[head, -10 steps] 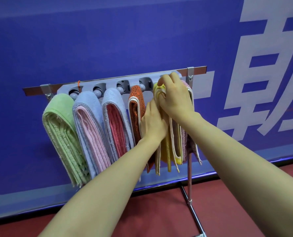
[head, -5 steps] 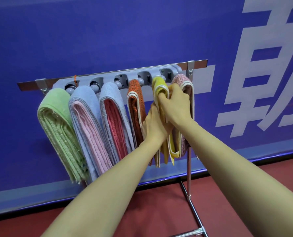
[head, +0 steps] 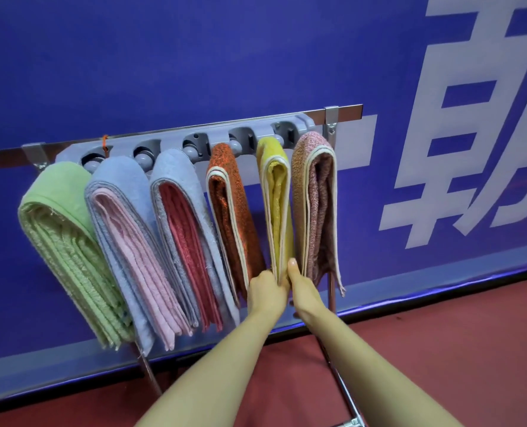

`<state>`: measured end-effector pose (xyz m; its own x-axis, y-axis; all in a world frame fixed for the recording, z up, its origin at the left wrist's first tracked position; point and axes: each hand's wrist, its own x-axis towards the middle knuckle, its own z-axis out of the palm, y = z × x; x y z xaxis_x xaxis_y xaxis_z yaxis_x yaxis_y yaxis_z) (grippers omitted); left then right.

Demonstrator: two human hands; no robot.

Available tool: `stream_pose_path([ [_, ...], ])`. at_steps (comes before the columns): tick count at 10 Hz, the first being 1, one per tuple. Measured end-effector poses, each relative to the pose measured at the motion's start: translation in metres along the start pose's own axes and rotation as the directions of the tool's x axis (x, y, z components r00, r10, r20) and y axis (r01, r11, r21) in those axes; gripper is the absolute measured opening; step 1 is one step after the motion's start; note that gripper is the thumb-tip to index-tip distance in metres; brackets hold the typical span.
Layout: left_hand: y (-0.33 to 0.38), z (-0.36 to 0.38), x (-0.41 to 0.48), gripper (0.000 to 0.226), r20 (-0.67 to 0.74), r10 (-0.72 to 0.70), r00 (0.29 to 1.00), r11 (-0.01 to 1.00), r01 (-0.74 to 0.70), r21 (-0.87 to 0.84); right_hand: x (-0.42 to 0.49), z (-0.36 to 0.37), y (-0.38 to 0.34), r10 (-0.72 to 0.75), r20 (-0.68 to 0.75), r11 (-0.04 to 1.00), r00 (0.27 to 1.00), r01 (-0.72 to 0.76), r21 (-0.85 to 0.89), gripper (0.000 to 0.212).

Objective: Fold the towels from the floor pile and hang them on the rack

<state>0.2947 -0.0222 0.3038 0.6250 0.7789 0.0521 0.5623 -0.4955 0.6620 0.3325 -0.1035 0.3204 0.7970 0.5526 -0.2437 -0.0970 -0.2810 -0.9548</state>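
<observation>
Head: both hands [head: 267, 292] [head: 303, 288] apparently around yellow towel [head: 276, 208]

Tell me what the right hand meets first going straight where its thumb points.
Upward, the right hand touches the yellow folded towel; it would likely slide up beside the mottled pink towel toward the grey rack. Depth unclear.

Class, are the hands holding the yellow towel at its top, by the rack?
No, the left hand and right hand grip the yellow towel at its bottom end, well below the rack.
</observation>
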Motion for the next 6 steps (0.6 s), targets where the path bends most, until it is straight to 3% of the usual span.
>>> stream_pose_path([
  [1,-0.009,0.005,-0.009,0.042,0.145,-0.035,0.989,0.993,0.019,0.115,0.005,0.003,0.012,0.049,0.025,0.998,0.998,-0.049,-0.034,0.065],
  [2,-0.010,-0.010,-0.021,0.039,0.314,-0.058,0.947,0.978,-0.009,0.208,-0.008,-0.006,0.004,0.108,0.030,0.957,0.994,-0.096,-0.274,0.051],
  [3,-0.003,-0.038,-0.035,0.031,0.410,-0.060,0.910,0.976,-0.033,0.216,-0.036,-0.020,-0.016,0.171,0.089,0.847,0.981,-0.101,-0.522,0.036],
  [4,0.015,-0.083,-0.058,0.028,0.448,-0.002,0.894,0.975,-0.098,0.201,-0.070,-0.026,-0.050,0.148,0.109,0.772,0.983,-0.046,-0.634,0.021],
  [6,0.040,-0.172,-0.112,0.020,0.427,0.181,0.886,0.947,-0.274,0.167,-0.147,-0.006,-0.120,-0.174,0.107,0.728,0.979,0.201,-0.656,0.025],
])
